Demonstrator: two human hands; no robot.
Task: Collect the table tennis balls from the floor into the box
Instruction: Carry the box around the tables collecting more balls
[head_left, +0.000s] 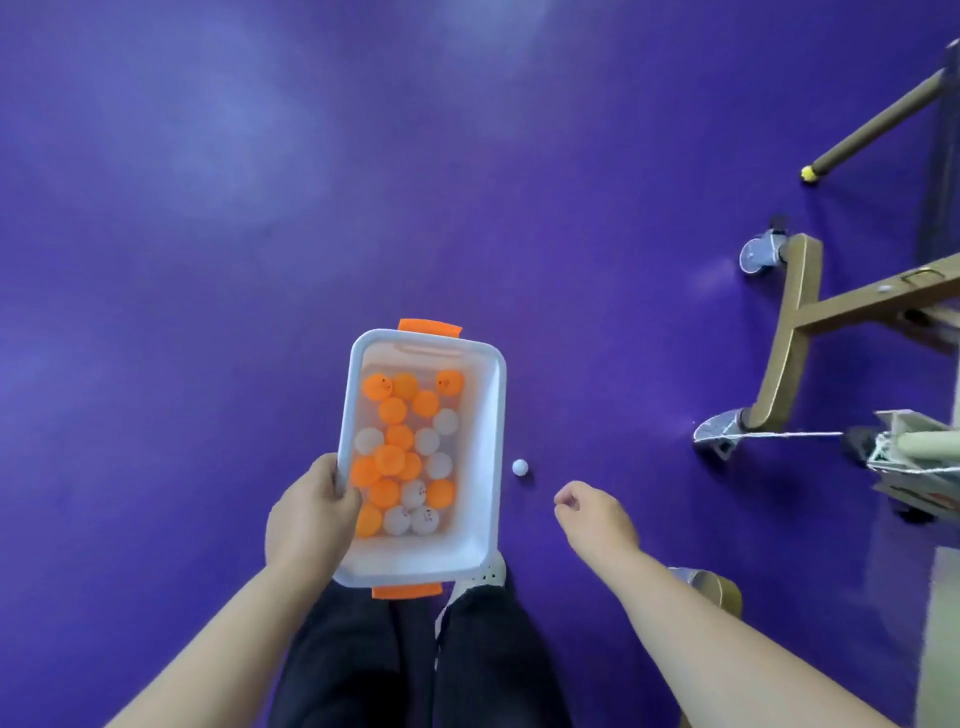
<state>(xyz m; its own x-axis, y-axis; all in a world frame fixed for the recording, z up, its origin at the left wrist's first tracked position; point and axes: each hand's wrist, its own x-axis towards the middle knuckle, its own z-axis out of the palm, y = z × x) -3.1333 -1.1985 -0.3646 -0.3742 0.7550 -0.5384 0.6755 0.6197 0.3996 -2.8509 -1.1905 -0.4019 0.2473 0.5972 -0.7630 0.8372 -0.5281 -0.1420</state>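
A white plastic box (483, 415) with orange end handles hangs over the purple floor, held by my left hand (311, 514), which grips its left rim. Inside lie several orange and white table tennis balls (402, 457). One white ball (520, 467) lies on the floor just right of the box. My right hand (597, 514) hovers a short way right of and below that ball, fingers loosely curled and holding nothing.
A wheeled table frame (789, 332) with two castors stands on the right, with another leg (878, 119) farther back. A net post and net edge (898, 452) stick out at the right edge. My dark trousers and a white shoe (485, 577) are below the box.
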